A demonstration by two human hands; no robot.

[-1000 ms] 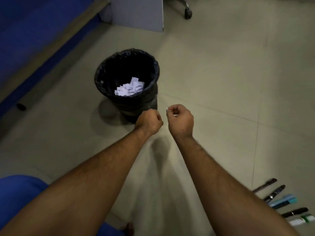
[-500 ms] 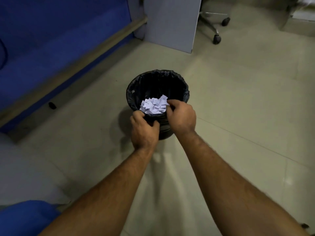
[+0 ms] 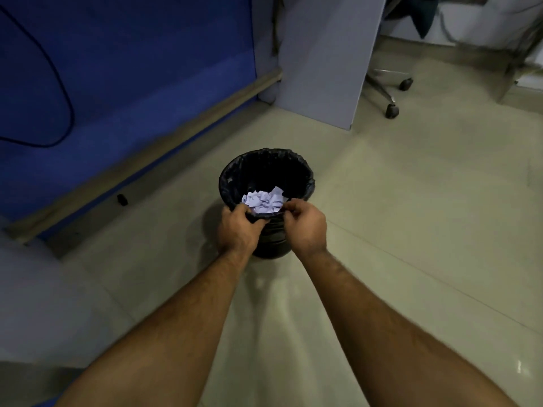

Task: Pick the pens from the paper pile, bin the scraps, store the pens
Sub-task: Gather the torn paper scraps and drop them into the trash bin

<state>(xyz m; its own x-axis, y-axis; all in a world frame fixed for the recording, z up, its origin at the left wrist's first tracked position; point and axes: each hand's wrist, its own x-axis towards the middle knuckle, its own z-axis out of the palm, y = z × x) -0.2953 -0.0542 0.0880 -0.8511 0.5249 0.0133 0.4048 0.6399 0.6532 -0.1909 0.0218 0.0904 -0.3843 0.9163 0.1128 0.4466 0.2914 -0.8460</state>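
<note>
A round black bin (image 3: 296,174) with a black plastic liner stands on the floor straight ahead. White paper scraps (image 3: 264,201) lie heaped inside it, towards its near side. My left hand (image 3: 238,230) grips the near rim of the bin, with its fingers curled over the liner. At the same rim, just to the right, my right hand (image 3: 305,227) pinches the liner edge with curled fingers. Both forearms reach forward from the bottom of the view. No pens are in view.
A blue wall panel (image 3: 117,83) with a wooden ledge runs along the left. A grey partition (image 3: 323,54) stands behind the bin, with an office chair base (image 3: 390,95) on casters to its right. A small dark object (image 3: 122,199) lies on the tiled floor by the ledge.
Both hands went from hanging shut in front of the bin to holding its near rim. The view has tilted up, and the pens at the lower right have left the frame.
</note>
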